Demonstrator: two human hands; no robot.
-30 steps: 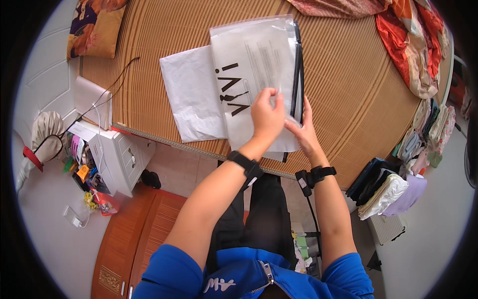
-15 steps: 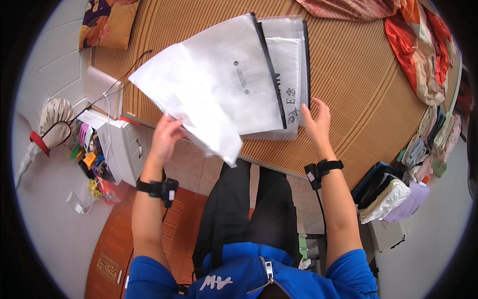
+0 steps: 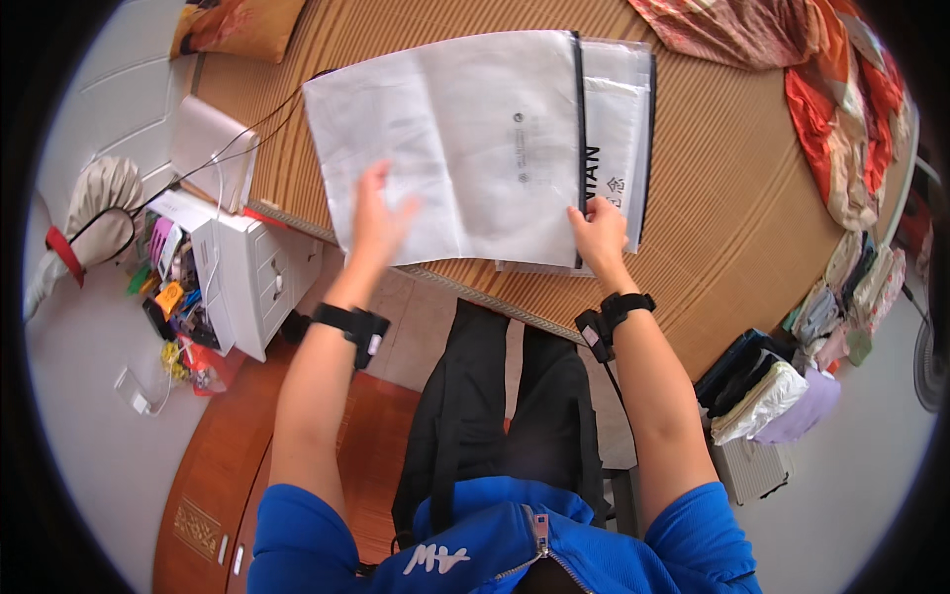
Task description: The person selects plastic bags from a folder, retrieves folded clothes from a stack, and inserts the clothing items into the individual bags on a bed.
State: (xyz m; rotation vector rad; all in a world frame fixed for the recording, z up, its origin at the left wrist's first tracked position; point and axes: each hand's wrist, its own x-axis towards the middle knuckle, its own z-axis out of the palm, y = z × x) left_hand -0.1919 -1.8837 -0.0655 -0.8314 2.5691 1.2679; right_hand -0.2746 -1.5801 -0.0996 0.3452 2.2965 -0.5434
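Observation:
A frosted white plastic zip bag (image 3: 495,109) lies nearly flat on the striped mat, a vertical crease down its middle and a black strip along its right edge. Under it, more clear zip bags (image 3: 616,109) stick out on the right, also edged in black. My right hand (image 3: 600,234) pinches the top bag's lower right corner by the black strip. Over the bag's lower left part is my left hand (image 3: 376,226), slightly blurred, its fingers apart and nothing held. Whether its fingertips touch the plastic I cannot tell.
The brown striped mat (image 3: 732,188) covers the bed. Red and orange cloth (image 3: 841,129) lies far right, folded clothes (image 3: 762,396) along the right edge. A cushion (image 3: 242,28) sits far left. A white cabinet (image 3: 262,267) stands left, with thin cables (image 3: 272,129) running above it.
The top bag's folded left part has been spread out flat, and the bag sits farther right. My left hand has let go of its edge. My right hand has closed on the right corner.

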